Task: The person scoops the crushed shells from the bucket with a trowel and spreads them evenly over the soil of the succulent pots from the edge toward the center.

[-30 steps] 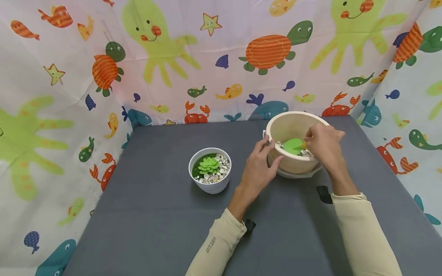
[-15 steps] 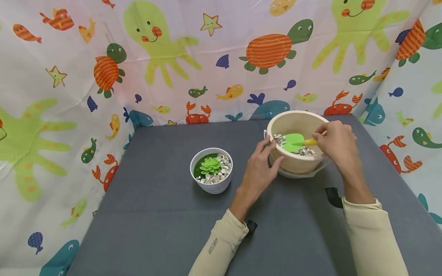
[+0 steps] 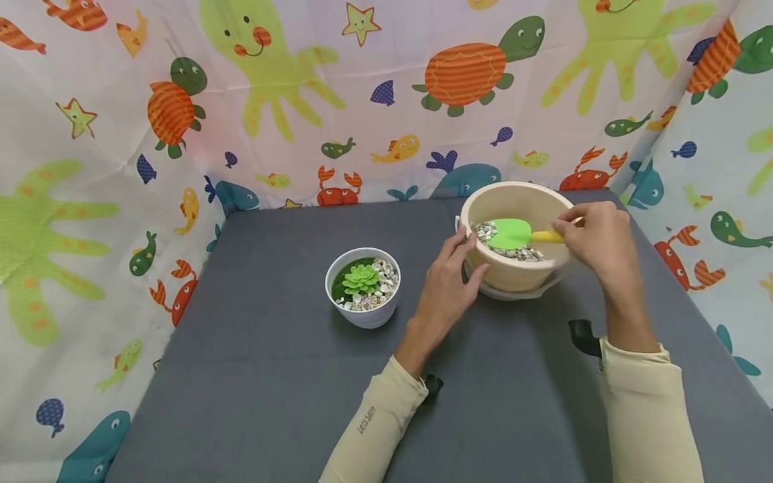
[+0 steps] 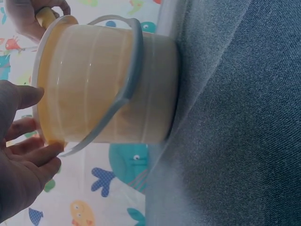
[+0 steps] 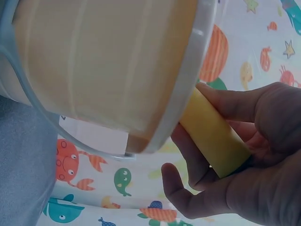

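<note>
A cream bucket [image 3: 513,274] with a pale handle stands at the back right of the table, shells and pebbles [image 3: 527,254] showing inside. My right hand [image 3: 604,241] grips the yellow handle of a toy shovel [image 3: 510,233] at the bucket's right rim. The shovel's green blade lies inside over the shells. In the right wrist view, thumb and fingers close round the yellow handle [image 5: 214,134]. My left hand [image 3: 443,282] rests against the bucket's left side. Its fingertips and thumb touch the rim, spread apart, as the left wrist view [image 4: 28,141] of the hand shows.
A white pot [image 3: 368,317] with a green artificial succulent [image 3: 361,278], moss and shells stands left of the bucket on the grey table [image 3: 272,396]. A curtain [image 3: 278,161] printed with sea animals hangs behind and at both sides.
My right hand has moved right and pulled back over the rim, and more of the shovel's blade and yellow handle shows. My left hand stays at the bucket's rim. The head view has shifted slightly.
</note>
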The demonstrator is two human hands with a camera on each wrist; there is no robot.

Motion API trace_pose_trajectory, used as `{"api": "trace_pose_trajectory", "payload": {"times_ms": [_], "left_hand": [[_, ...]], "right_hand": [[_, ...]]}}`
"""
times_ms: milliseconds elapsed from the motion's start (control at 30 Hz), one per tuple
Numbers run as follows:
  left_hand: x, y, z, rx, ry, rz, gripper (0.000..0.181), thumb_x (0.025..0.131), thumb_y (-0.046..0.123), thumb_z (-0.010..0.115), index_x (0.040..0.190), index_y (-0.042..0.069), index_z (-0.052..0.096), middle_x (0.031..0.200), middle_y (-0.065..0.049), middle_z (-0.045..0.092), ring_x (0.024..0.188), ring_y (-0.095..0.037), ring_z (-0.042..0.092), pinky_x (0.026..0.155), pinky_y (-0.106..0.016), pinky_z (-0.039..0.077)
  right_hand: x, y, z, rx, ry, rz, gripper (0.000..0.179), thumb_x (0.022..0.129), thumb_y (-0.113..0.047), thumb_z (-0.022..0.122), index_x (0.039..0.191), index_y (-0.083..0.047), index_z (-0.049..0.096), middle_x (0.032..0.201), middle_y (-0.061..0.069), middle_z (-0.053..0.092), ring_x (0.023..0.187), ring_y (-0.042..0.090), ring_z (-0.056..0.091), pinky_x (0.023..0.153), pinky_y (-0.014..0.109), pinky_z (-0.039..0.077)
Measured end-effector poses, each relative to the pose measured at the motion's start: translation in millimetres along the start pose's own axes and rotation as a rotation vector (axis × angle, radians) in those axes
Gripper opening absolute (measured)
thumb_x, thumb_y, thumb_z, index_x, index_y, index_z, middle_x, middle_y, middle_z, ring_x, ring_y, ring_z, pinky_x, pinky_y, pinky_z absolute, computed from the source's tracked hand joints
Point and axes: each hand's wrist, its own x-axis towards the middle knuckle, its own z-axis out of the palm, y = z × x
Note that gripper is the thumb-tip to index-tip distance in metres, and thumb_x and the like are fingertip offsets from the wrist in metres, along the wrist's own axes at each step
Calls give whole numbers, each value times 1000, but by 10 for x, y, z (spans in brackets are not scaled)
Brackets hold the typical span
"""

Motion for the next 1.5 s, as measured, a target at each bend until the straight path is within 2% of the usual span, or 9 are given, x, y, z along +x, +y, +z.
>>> {"api": "trace_pose_trajectory", "payload": {"times_ms": [167,433,633,800,933,1033,1100,1200,1500], "left_hand": [[11,-37,-30,-10,-4,1,57,98,23,75,149,6,57,161,-12,49,148,-23,52,116,-33,48],[24,-75,-80,1,-10,1,57,100,23,73,151,8,55,164,-11,46,149,-22,51,117,-33,47],[52,-86,-126,46,-8,19,55,101,26,71,151,10,56,163,-11,48,149,-22,52,117,-34,47],[39,-100,-205,48,14,3,56,101,25,71,152,9,55,156,-12,54,142,-23,58,115,-35,50],[-31,-77,-293,41,38,-7,55,102,26,70,152,7,54,154,-12,56,140,-23,60,114,-36,51],[-73,-40,-386,29,77,-7,53,102,27,69,150,7,56,153,-13,56,140,-24,60,114,-36,51],[-101,-28,-462,17,112,-13,52,102,26,70,149,7,57,152,-14,57,140,-25,60,114,-37,51],[-148,-49,-573,18,158,-35,53,101,26,71,148,6,58,151,-14,58,140,-27,60,115,-38,51],[-379,-266,-762,60,194,-105,59,96,26,77,148,5,58,152,-14,58,140,-29,59,116,-42,50]], "right_hand": [[3,11,-61,31,-10,16,39,104,-19,62,123,14,68,117,39,64,89,41,61,57,18,46],[-60,-40,-136,63,26,26,45,104,-26,61,126,12,67,126,38,64,102,44,60,57,2,37],[-108,-145,-213,55,76,8,44,104,-26,61,123,13,68,122,40,64,102,45,57,55,5,35],[-169,-227,-249,63,81,6,45,104,-28,62,125,11,67,124,39,64,104,44,57,55,6,35],[-262,-263,-296,49,115,13,45,104,-31,62,124,9,69,122,38,66,99,36,54,54,15,36],[-321,-290,-317,48,160,-7,42,103,-30,64,120,8,71,119,37,69,91,16,51,55,18,35],[-343,-316,-314,58,176,-28,41,102,-29,66,118,8,73,118,36,70,85,4,46,56,16,35],[-354,-366,-282,93,165,-56,39,101,-29,68,117,7,74,118,36,70,82,-5,43,57,12,36],[-366,-479,-92,124,54,-105,37,101,-30,69,117,2,76,116,29,73,84,-2,50,60,7,42]]}}
